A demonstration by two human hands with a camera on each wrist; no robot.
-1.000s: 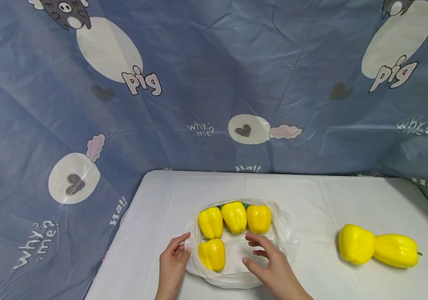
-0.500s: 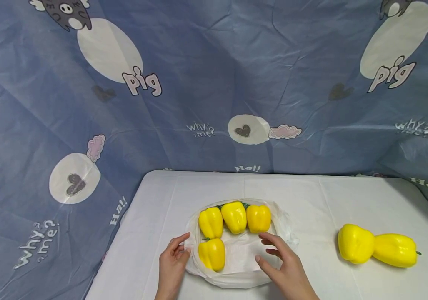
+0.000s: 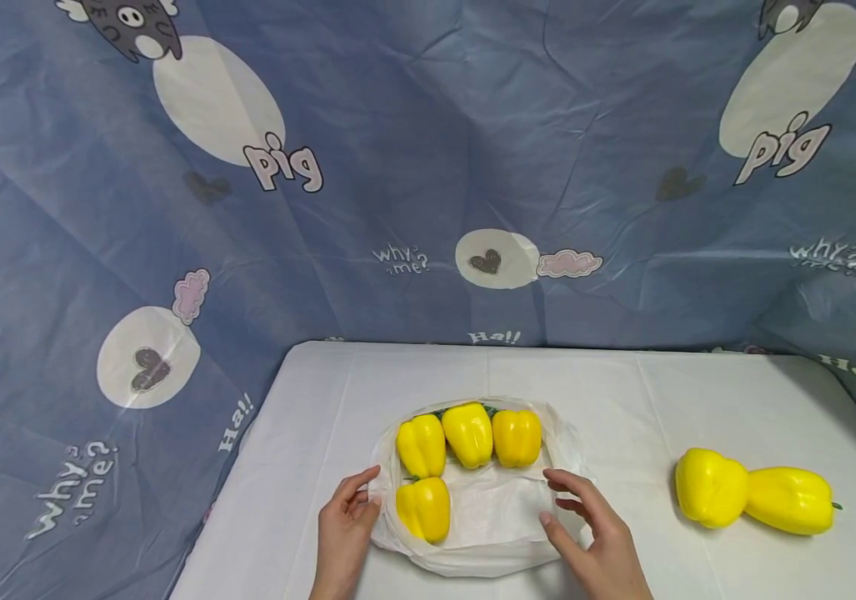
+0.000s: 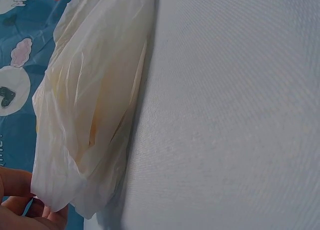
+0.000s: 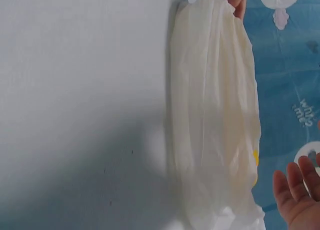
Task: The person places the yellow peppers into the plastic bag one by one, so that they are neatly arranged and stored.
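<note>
A thin, translucent white plastic bag [image 3: 465, 560] lay on a table covered with white cloth [image 3: 330, 400], its mouth spread wide and facing up. Four glossy yellow bell peppers sat inside it. Taking the middle of the bag as the dial, one pepper [image 3: 422, 446] was at 10 o'clock, a second [image 3: 468, 435] at 12 and a third [image 3: 517, 438] at 1, with dark green showing behind them. The fourth [image 3: 423, 509] lay between 8 and 9 o'clock, just on the near side of the first, and the bag's floor was bare toward 4 o'clock.

The person's left hand [image 3: 347, 525] was at 9 o'clock, thumb and fingers pinching the bag's rim. The right hand [image 3: 600, 542] was at 4 o'clock, near the bag's edge, its fingers parted, loosely bent and grasping nothing; the right wrist view showed them apart from the plastic.

Well outside the bag, toward 3 o'clock, lay two more yellow bell peppers: a blocky one [image 3: 711, 488] and, right up against it at its own 3 o'clock, a longer one [image 3: 791, 500] on its side, green stem pointing away from its neighbour. Beyond the table, at 12 o'clock, hung a blue cloth backdrop [image 3: 397, 125] printed with pigs, hearts and lettering.
</note>
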